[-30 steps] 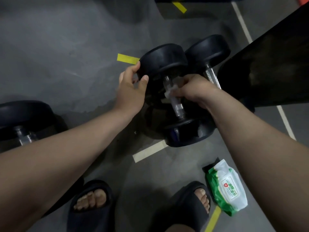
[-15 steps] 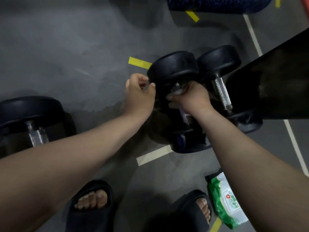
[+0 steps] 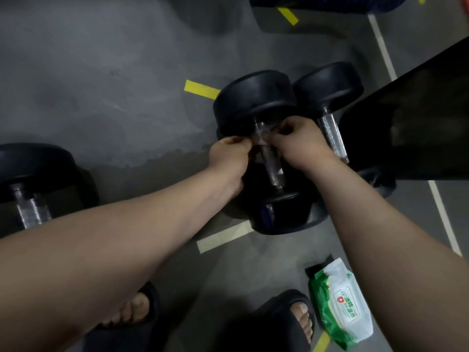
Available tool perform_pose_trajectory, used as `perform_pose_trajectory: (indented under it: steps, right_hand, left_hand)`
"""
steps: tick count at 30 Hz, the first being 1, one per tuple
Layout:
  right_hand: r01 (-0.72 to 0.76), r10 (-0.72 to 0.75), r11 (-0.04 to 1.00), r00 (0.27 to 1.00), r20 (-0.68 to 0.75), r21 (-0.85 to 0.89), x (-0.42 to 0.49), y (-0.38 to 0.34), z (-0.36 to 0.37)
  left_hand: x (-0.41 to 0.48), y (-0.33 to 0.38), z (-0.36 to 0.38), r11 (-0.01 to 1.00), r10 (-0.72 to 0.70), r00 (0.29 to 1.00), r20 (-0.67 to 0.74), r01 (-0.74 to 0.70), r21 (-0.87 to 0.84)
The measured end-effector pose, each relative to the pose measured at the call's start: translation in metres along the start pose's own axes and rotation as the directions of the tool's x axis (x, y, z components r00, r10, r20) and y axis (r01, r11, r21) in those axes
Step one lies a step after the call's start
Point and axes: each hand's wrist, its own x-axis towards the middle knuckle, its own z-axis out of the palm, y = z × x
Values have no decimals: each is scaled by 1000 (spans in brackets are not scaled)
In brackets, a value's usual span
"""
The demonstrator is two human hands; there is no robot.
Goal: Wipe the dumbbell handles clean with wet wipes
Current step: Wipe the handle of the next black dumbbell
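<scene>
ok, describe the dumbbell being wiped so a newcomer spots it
On the grey floor, two black dumbbells lie side by side right of centre. The wiped dumbbell is the left one, next to the yellow tape strip. Only it has the left hand and right hand pinching a wipe on its handle.

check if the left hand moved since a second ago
Yes. The left hand left the side of the dumbbell's far head and came down-right to the handle, pinching the wipe with the right hand.
</scene>
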Motion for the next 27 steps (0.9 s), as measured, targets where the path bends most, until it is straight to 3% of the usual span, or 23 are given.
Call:
perform_pose_trajectory:
  steps: [5, 10, 15, 18, 27]
  right_hand:
    - [-43, 48, 994, 998, -51, 100, 13, -4, 10]
    - [-86, 86, 981, 996, 7, 172, 10, 0, 7]
    - [-51, 50, 999, 998, 47, 18, 1, -1, -4]
    - [-13, 25, 996, 989, 143, -84, -8, 0, -14]
    - [68, 110, 903, 918, 381, -425, -24, 0, -32]
  left_hand:
    - [3, 9, 10, 990, -27, 999, -45, 21, -137]
    - [2, 5, 6, 992, 95, 995, -15, -93, 89]
    - [-4, 7, -3, 940, 176, 984, 9, -171, 294]
    - [-9, 2, -10, 864, 191, 979, 77, -205, 459]
    - [-23, 1, -20, 558, 26, 948, 316, -276, 782]
